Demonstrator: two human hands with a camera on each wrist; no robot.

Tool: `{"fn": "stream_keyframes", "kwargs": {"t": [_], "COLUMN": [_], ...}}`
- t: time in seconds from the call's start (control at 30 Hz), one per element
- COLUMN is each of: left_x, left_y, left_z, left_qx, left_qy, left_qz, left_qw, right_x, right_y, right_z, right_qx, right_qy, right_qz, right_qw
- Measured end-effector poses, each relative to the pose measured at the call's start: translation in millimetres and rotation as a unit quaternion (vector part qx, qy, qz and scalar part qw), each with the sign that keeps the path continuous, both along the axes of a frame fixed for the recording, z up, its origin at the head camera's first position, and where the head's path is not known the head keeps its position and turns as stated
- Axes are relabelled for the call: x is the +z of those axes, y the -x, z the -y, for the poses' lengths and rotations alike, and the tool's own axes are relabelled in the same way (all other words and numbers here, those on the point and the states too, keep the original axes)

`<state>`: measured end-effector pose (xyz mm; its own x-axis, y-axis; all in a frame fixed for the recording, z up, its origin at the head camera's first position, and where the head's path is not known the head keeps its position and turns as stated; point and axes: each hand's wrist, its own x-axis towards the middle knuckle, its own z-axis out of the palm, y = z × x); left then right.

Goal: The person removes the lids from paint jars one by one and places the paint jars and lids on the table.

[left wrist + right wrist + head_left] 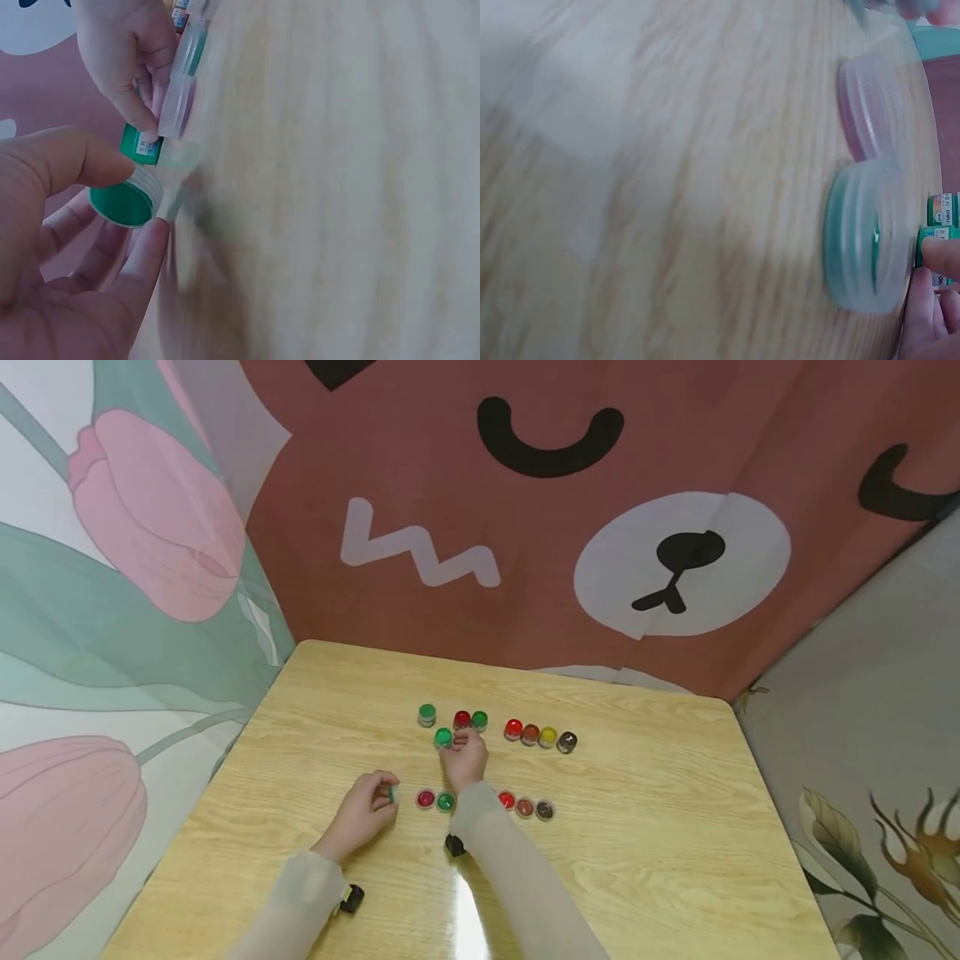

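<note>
Between thumb and fingers my left hand [362, 810] pinches a round ribbed lid [124, 201] with green paint inside, held just above the table. My right hand [467, 762] reaches farther forward, its thumb and fingers gripping the side of an uncovered green paint pot [443, 737]. That pot [936, 236] stands upright in the right wrist view. Just behind it are a dark red paint pot [462, 718] and another green pot [479, 720]. A further green pot [427, 715] stands apart to the left.
Red [513, 728], brownish-red [530, 733], yellow [548, 737] and dark [567, 742] pots form a row to the right. Nearer lie magenta [425, 798], green [446, 802], red [507, 800], brownish [524, 808] and dark [545, 811] lids. My right forearm covers part of this row.
</note>
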<state>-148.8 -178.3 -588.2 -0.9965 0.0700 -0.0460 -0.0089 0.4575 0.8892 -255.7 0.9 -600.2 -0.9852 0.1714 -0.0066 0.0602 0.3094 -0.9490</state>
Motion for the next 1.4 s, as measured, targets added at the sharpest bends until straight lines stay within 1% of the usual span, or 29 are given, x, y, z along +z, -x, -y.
{"fn": "stream_keyframes", "kwargs": {"t": [0.1, 0.2, 0.3, 0.4, 0.5, 0.6, 0.73, 0.93, 0.97, 1.17, 1.27, 1.4], "left_x": [-3.4, -6.1, -8.6, -10.5, -10.1, -8.6, -8.2, -10.6, -11.2, -12.3, -11.1, -9.4], "left_y": [-1.2, -2.3, -3.1, -2.6, -1.3, 0.5, 2.4, 3.7, 3.8, 4.3, 3.7, 3.2], "left_z": [-0.4, -2.4, -6.3, -11.0, -14.7, -17.1, -19.1, -20.0, -20.1, -20.4, -20.1, -19.9], "left_qx": [0.014, 0.023, 0.024, 0.023, 0.019, 0.011, 0.0, -0.005, -0.007, -0.007, -0.004, -0.002], "left_qy": [-0.015, -0.032, -0.046, -0.049, -0.033, 0.012, 0.06, 0.07, 0.071, 0.065, 0.064, 0.063], "left_qz": [0.004, -0.001, -0.008, -0.015, -0.027, -0.039, -0.049, -0.049, -0.053, -0.051, -0.043, -0.039], "left_qw": [0.9998, 0.9992, 0.9986, 0.9984, 0.9989, 0.9991, 0.997, 0.9964, 0.996, 0.9966, 0.997, 0.9972], "right_x": [0.3, 1.8, 2.8, 1.8, 0.2, 0.1, 2.4, 5.0, 5.5, 4.3, 1.7, -1.1], "right_y": [0.6, 0.5, 0.5, 1.5, 4.1, 6.7, 8.8, 9.7, 9.7, 11.5, 13.7, 16.3], "right_z": [0.4, 1.5, 3.0, 5.2, 7.4, 9.9, 13.8, 19.1, 19.8, 20.6, 19.8, 19.0], "right_qx": [-0.012, -0.023, -0.033, -0.045, -0.059, -0.076, -0.094, -0.108, -0.11, -0.12, -0.117, -0.109], "right_qy": [-0.004, -0.003, -0.002, -0.005, -0.006, 0.001, 0.015, 0.015, 0.017, 0.024, 0.018, 0.003], "right_qz": [-0.003, 0.003, 0.007, 0.006, 0.005, 0.015, 0.038, 0.041, 0.042, 0.051, 0.053, 0.04], "right_qw": [0.9999, 0.9997, 0.9994, 0.999, 0.9982, 0.997, 0.9948, 0.9932, 0.9929, 0.9912, 0.9916, 0.9933]}}
